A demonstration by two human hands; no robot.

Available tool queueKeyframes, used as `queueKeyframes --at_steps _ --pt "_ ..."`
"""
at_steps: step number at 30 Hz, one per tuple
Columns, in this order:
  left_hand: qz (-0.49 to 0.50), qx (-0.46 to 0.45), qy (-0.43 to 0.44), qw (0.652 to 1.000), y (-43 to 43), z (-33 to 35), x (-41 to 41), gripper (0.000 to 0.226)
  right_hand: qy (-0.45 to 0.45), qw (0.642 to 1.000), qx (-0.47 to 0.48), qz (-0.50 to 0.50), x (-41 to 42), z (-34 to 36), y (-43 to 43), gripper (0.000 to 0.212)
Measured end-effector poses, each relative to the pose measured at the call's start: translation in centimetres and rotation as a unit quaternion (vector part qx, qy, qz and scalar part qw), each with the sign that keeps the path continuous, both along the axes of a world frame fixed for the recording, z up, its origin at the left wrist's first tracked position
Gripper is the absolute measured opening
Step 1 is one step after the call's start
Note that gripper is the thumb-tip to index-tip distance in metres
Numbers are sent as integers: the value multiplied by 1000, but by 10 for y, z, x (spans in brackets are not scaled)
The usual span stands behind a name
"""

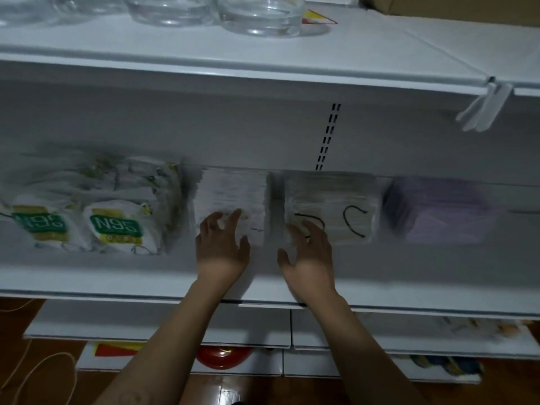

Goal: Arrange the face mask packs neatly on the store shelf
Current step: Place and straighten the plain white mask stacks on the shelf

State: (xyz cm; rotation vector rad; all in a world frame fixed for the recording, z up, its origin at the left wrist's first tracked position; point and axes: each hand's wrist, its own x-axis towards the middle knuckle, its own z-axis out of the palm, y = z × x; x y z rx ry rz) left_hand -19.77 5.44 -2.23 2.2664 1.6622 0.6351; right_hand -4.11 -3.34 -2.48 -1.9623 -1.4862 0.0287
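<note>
Several stacks of face mask packs lie in a row on the white middle shelf (87, 270). At the left are N95 packs (117, 226) with green labels. A white stack (230, 191) sits in the middle, then a beige stack (344, 200) with black ear loops, then a purple stack (438, 209) at the right. My left hand (222, 247) is spread, its fingertips on the front of the white stack. My right hand (309, 252) is spread too, fingers at the front left corner of the beige stack. Neither hand holds anything. The view is blurred.
Clear glass bowls (257, 16) stand on the upper shelf (380, 68), with a cardboard box (438, 4) at the back right. A slotted upright (328, 135) runs down the back panel. Lower shelves hold a red item (225, 356) and coloured packs. The floor is dark wood.
</note>
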Motion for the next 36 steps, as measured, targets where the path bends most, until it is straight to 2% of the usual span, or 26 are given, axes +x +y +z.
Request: queueKeyframes --at_steps 3,7,11,15,18,20,22,26,30,36 --pt "-16 13 -17 1000 -2 -1 -9 61 -34 999 -3 23 -18 -1 15 50" --pt "-27 38 -34 998 1 0 -20 59 -34 999 -30 28 -34 0 30 56" --pt "-64 79 -73 992 0 2 -14 55 -38 999 1 -8 -26 2 24 54" --pt "-159 98 -115 976 -18 8 21 48 -51 995 51 -70 18 10 2 51" --pt "-207 26 -50 977 -31 22 61 53 -56 988 11 -144 66 14 -11 51" --pt "-201 -42 9 979 -35 25 86 57 -71 986 -9 -152 94 13 -13 49" --pt "-185 -68 41 980 -39 26 105 57 -53 985 -45 -155 113 10 -13 48" --pt "-148 -48 83 984 -35 14 123 54 -107 986 -27 -123 137 -3 -10 47" --pt "-118 -9 79 990 -26 9 137 56 -164 982 87 -45 152 -3 3 37" --pt "-76 36 108 991 -20 9 154 60 -193 980 -24 -30 171 -7 22 42"
